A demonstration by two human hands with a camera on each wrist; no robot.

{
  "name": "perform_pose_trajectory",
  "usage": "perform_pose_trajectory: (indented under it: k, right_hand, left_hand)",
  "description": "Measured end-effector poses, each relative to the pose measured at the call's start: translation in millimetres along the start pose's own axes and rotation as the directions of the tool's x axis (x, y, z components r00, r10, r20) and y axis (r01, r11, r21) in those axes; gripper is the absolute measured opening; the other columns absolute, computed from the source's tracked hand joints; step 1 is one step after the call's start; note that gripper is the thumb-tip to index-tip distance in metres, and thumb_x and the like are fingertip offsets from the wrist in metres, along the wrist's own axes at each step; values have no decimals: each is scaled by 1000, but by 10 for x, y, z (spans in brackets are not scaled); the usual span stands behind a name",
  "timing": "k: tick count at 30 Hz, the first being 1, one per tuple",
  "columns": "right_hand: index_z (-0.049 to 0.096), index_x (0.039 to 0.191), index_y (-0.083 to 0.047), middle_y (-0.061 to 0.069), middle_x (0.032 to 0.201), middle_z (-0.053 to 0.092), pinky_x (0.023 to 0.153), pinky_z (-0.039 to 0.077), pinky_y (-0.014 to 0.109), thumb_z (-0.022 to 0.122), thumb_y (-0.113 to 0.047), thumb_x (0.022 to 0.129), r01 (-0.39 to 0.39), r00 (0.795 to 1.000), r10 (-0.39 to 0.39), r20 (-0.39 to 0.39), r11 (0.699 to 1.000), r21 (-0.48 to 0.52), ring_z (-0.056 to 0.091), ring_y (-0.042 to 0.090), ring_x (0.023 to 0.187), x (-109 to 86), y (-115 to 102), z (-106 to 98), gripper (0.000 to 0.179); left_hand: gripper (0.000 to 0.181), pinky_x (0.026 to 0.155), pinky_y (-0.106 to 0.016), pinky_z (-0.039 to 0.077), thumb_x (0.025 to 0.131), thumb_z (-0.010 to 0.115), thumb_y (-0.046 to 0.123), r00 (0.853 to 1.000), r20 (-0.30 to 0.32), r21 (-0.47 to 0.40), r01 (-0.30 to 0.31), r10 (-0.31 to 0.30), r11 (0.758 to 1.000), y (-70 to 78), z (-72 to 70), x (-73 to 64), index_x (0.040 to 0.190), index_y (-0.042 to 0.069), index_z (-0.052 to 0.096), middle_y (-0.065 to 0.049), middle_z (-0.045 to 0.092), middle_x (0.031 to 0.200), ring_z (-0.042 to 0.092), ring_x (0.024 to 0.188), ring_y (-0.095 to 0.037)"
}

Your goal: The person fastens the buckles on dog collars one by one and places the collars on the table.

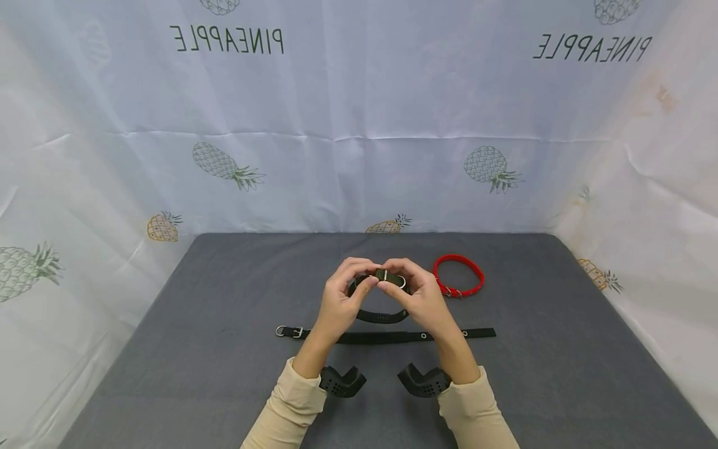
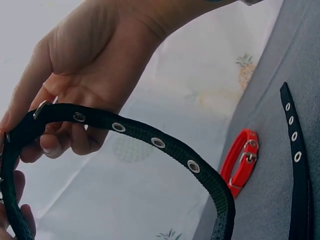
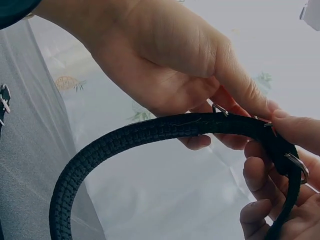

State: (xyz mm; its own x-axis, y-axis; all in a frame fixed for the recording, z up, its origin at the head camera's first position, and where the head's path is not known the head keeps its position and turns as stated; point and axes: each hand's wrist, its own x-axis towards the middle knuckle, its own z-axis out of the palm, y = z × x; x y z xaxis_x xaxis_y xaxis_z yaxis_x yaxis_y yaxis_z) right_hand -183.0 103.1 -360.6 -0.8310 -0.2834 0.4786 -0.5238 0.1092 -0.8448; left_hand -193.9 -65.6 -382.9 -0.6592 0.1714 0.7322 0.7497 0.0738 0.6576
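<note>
Both hands hold a dark, nearly black-green collar (image 1: pixel 383 317), buckled into a loop, above the table. My left hand (image 1: pixel 342 293) and right hand (image 1: pixel 417 293) meet at its top, thumbs and fingers pinching the band around the buckle and keeper. In the left wrist view, metal eyelets line the collar (image 2: pixel 180 152) below the right hand (image 2: pixel 85 55), and a metal ring sits by its fingers. The right wrist view has the left hand (image 3: pixel 155 55) on the braided-looking band (image 3: pixel 115 136), with the right hand's fingers (image 3: pixel 257 172) around the buckled part.
A black strap collar (image 1: pixel 381 338) lies stretched out on the grey table (image 1: pixel 196 349), its buckle at the left and eyelets toward the right. Behind the right hand lies a red collar (image 1: pixel 477 272) closed in a loop. Pineapple-print curtains (image 1: pixel 336 187) enclose the table's back and sides.
</note>
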Motion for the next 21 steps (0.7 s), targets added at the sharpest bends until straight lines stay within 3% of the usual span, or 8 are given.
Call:
perform_pose_trajectory:
  k: [10, 16, 21]
  right_hand:
    - [59, 113, 7, 0, 103, 61, 70, 50, 16, 66, -3, 89, 11, 1000, -11, 3, 1000, 2, 57, -3, 87, 7, 2, -16, 27]
    - [59, 112, 6, -12, 99, 59, 59, 44, 20, 66, -2, 89, 16, 1000, -16, 3, 1000, 0, 53, 0, 77, 11, 17, -34, 25]
    - [59, 110, 6, -14, 97, 59, 56, 42, 22, 65, 0, 88, 23, 1000, -23, 3, 1000, -3, 51, 1, 74, 15, 26, -43, 24]
  left_hand:
    - [16, 80, -21, 48, 91, 61, 1, 999, -32, 9, -23, 23, 1000, -6, 0, 16, 105, -5, 65, -20, 62, 103, 55, 91, -11]
    - [16, 82, -20, 48, 90, 61, -3, 999, -44, 23, -24, 25, 999, -15, -7, 17, 105, -5, 65, -20, 61, 102, 55, 91, -9]
    - [17, 82, -20, 47, 89, 61, -4, 999, -53, 29, -4, 6, 1000, -7, -20, 10, 106, -4, 65, -20, 62, 103, 55, 92, -10]
